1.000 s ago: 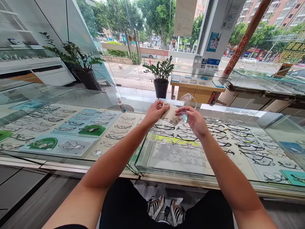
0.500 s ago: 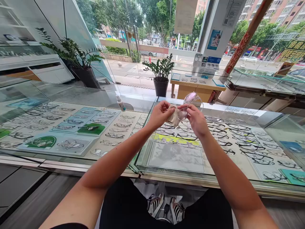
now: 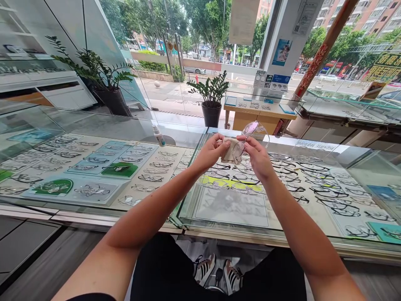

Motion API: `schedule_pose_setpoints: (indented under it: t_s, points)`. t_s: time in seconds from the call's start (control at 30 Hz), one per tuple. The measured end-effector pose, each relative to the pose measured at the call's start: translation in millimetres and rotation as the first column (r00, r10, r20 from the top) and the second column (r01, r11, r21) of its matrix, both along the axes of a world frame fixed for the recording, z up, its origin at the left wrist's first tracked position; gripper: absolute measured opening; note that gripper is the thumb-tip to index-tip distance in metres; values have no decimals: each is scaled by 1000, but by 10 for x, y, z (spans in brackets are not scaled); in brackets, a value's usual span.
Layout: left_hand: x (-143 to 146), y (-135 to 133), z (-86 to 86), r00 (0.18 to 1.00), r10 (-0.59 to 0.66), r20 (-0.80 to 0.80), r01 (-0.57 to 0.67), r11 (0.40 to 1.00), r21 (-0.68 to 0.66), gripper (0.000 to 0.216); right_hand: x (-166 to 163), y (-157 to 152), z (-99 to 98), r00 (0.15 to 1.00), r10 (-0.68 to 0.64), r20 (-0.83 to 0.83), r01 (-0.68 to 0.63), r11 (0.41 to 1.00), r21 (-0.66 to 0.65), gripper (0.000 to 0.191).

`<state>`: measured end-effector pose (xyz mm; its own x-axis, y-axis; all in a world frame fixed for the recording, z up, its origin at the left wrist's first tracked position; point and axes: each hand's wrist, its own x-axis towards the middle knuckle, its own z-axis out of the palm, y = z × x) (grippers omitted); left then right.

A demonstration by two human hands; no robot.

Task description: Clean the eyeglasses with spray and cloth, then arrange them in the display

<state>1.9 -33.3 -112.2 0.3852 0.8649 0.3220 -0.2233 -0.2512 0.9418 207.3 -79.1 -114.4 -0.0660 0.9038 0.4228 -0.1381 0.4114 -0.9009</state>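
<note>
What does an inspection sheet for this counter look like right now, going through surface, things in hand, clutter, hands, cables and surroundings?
Surface: glass display counter, rows of spectacle frames beneath the glass.
Things in hand: glasses with clear lenses and a beige cloth, held above the counter.
Clutter: small spray bottle standing on the counter, left of the hands.
Hands: left hand grips the cloth; right hand pinches the glasses.
Cables: nothing seen.
Surroundings: two potted plants, glass shopfront, street and trees outside; shelving at far left.
</note>
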Motion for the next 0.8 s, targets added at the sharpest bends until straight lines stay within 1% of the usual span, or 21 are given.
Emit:
schedule_pose_setpoints:
  t_s: [0.13, 0.27, 0.4, 0.53, 0.63, 0.7, 0.8]
  points:
    - [-7, -26, 25, 999, -47, 3, 47, 998, 50, 57, 7, -22, 30, 1000, 7, 17, -7, 1000, -1, 32]
    - [-6, -55, 56, 998, -69, 7, 68, 994, 89, 53, 11, -32, 48, 999, 28, 16, -28, 999, -23, 36]
    - [5, -75, 63, 996, -89, 6, 88, 993, 83, 50, 23, -13, 33, 998, 52, 23, -51, 998, -30, 39]
    - [6, -86, 56, 994, -101, 30, 100, 995, 23, 54, 22, -11, 32, 996, 86, 24, -86, 996, -31, 43]
    - [-11, -76, 46, 991, -113, 76, 118, 991, -64, 52, 9, -30, 57, 993, 121, 5, -120, 992, -48, 46]
    - [-22, -59, 33, 984, -139, 108, 155, 976, -155, 56, -1, -48, 79, 988, 153, -20, -154, 986, -65, 48]
    - [-25, -42, 10, 963, -250, 100, 268, 927, -264, 62, -6, -78, 109, 980, 193, -47, -196, 977, -85, 48]
